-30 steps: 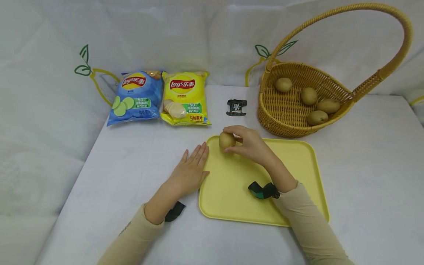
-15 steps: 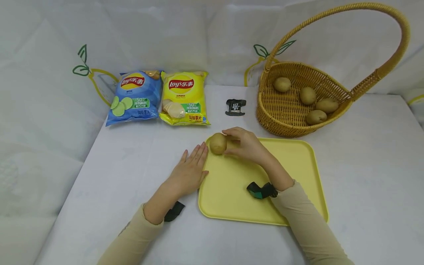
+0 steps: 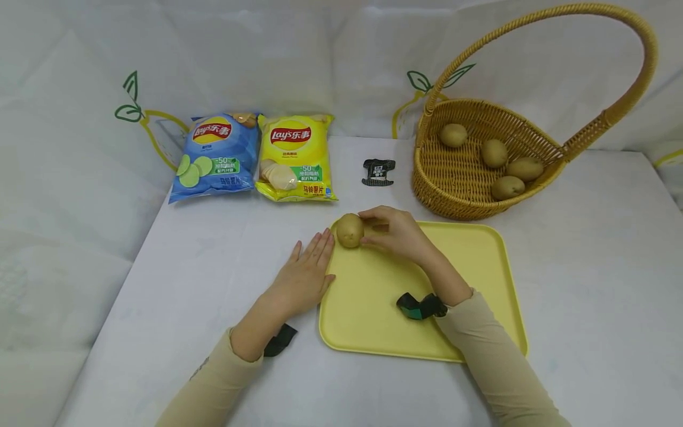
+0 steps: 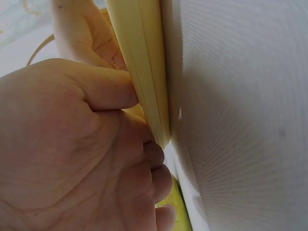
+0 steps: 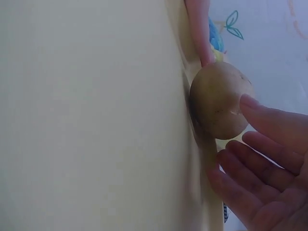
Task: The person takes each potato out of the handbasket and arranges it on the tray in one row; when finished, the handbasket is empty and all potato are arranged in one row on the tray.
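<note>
White fabric printed with green leaves and yellow outlines (image 3: 235, 53) rises behind a white-covered desk (image 3: 203, 279). From the head, a flat yellow plastic-looking tray (image 3: 373, 314) bears one round tan potato (image 3: 350, 232) in its far left corner, where the raised rim probably checks rolling. The left hand (image 3: 303, 276) lies flat at the tray's left edge, seemingly to steady it; the right hand (image 3: 396, 235) is just right of the potato. Beyond, a brown woven wicker basket (image 3: 453, 204) keeps four tan potatoes (image 3: 453, 135) together.

From the left wrist, thumb and fingers meet the tray's side without curling round it: a bracing touch, grip unclenched.

From the right wrist, the grip looks released: fingers spread apart from the potato, the thumb overlapping it, contact uncertain.
</note>
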Action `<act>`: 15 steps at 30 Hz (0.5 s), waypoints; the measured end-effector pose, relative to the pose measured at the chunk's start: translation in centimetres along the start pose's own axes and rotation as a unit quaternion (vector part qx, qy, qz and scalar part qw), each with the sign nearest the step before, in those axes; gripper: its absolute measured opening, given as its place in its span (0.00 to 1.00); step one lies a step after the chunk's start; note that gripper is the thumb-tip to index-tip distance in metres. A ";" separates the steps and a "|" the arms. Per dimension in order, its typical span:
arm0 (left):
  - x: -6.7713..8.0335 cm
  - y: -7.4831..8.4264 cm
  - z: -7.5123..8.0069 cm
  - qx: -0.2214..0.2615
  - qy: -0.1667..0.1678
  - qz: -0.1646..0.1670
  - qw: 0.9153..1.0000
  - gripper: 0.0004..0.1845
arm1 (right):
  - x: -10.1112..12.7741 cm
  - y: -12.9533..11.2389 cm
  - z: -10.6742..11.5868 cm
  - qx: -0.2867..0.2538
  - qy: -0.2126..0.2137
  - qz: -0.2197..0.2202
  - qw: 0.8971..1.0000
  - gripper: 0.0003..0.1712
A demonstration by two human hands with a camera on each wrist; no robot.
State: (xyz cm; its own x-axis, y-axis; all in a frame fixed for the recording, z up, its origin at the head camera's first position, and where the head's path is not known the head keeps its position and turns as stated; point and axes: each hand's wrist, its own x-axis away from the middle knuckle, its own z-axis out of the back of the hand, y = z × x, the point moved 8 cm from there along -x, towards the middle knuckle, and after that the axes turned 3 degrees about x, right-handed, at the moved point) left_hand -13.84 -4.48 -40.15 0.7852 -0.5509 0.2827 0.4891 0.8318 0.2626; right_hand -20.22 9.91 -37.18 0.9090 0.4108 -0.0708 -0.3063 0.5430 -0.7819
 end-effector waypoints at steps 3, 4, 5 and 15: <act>0.0 -0.1 0.0 0.004 0.005 -0.001 1.000 0.36 | 0.0 0.1 0.5 -0.018 0.009 -0.008 1.000 0.25; 0.0 -0.1 -0.1 0.003 0.006 -0.002 1.000 0.37 | 0.0 0.2 0.7 -0.025 0.012 -0.012 1.000 0.25; -0.1 -0.1 -0.1 0.004 0.007 -0.004 1.000 0.37 | 0.1 0.2 0.9 -0.034 0.013 -0.015 0.999 0.25; 0.1 -0.1 0.0 0.007 0.002 0.002 1.000 0.36 | 1.1 -0.4 4.1 -0.032 0.007 0.008 0.999 0.21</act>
State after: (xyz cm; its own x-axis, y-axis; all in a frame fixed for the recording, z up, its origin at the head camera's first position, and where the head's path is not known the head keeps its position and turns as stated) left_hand -13.82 -4.58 -40.15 0.7891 -0.5468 0.2800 0.4799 0.8332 0.2748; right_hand -20.21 13.13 -34.40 0.9076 0.4096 -0.0921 -0.3030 0.4874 -0.8189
